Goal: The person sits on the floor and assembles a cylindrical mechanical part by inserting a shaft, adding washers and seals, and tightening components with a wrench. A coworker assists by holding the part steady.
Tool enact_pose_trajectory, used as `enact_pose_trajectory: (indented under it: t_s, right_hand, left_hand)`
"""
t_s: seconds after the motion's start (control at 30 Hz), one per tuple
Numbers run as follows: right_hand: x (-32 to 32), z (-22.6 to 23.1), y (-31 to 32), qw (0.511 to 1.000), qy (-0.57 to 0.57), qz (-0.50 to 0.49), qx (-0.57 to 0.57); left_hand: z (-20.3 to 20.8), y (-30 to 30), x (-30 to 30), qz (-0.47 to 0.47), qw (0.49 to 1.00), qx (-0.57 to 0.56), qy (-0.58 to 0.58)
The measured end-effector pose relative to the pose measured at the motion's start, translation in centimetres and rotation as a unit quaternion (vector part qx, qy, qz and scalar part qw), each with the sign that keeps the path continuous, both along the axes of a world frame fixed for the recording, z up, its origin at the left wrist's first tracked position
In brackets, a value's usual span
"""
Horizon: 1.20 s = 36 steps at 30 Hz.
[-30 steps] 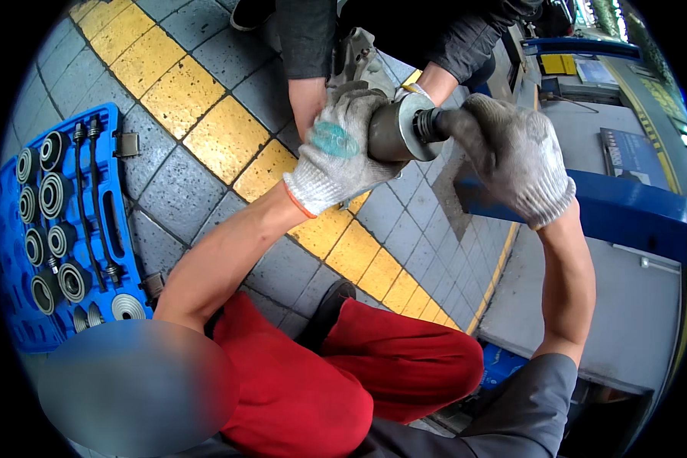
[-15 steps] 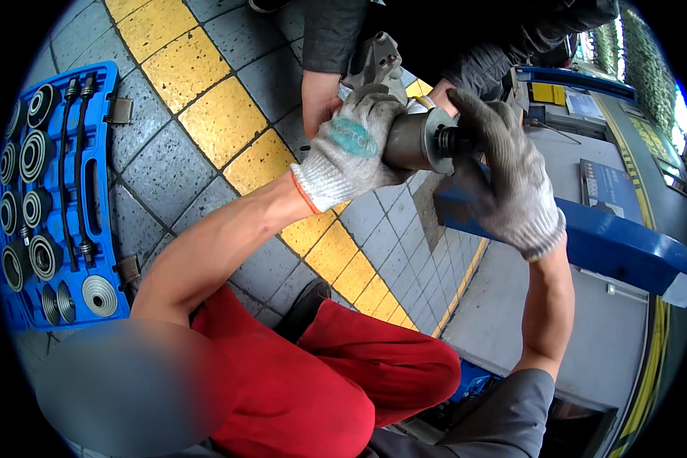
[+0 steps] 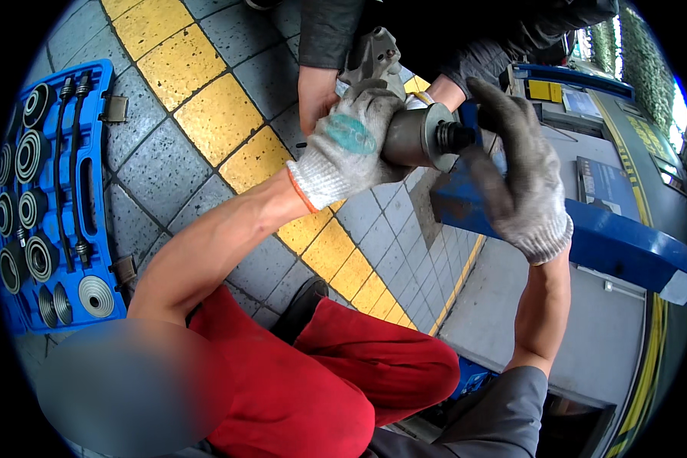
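My left hand (image 3: 353, 133), in a whitish knit glove, is closed round a grey metal sleeve (image 3: 409, 139). A round metal plate (image 3: 437, 137) caps the sleeve's right end, and a black threaded bolt end (image 3: 458, 137) sticks out of it. My right hand (image 3: 525, 179), in a dirty glove, is just right of that bolt end with thumb and fingers spread apart. Behind the sleeve is a grey cast metal part (image 3: 375, 59). A co-worker's bare left-side hand (image 3: 317, 95) holds this part; their other hand (image 3: 445, 93) is partly hidden behind the sleeve.
On the left lies an open blue tool case (image 3: 95, 221) with several ring-shaped sleeves, discs and two long threaded rods. A blue steel beam (image 3: 618, 244) runs at right, below my right hand. Grey and yellow tiles (image 3: 221, 111) cover the floor.
My right hand has drawn slightly right, away from the bolt end, and its fingers have spread wider. My left hand stays closed on the sleeve.
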State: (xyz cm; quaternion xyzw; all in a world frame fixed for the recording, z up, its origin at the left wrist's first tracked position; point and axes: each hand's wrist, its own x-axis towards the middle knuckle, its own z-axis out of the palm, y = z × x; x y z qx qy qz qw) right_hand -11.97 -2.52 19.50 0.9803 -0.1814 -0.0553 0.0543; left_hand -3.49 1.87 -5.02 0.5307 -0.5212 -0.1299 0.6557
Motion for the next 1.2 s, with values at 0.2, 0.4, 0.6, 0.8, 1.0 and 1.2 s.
enact_pose_trajectory:
  t_s: [0.2,0.4,0.6,0.8,1.0,1.2]
  right_hand:
    - [-0.7,0.1,-0.4,0.992,-0.018,-0.123,-0.009]
    - [-0.7,-0.9,-0.8,0.991,-0.009,-0.131,0.029]
    - [-1.0,-1.1,-0.7,1.0,-0.004,0.008,-0.016]
    - [-1.2,-1.0,-1.0,1.0,-0.002,0.021,-0.01]
    - [-1.0,-0.6,-0.6,0.995,0.032,-0.094,0.006]
    - [-1.6,-1.8,-0.9,0.998,0.013,-0.055,0.007]
  left_hand:
    - [-0.3,-0.2,0.1,-0.011,1.0,-0.008,-0.005]
    - [-0.2,-0.1,0.0,0.019,0.999,-0.034,-0.012]
    - [0.0,-0.3,-0.2,0.016,0.999,-0.05,0.006]
    - [-0.3,0.1,0.0,-0.006,0.999,-0.026,-0.026]
    - [-0.7,-0.4,-0.3,-0.021,0.999,-0.03,-0.014]
    - [-0.2,-0.1,-0.3,-0.014,1.0,0.002,-0.022]
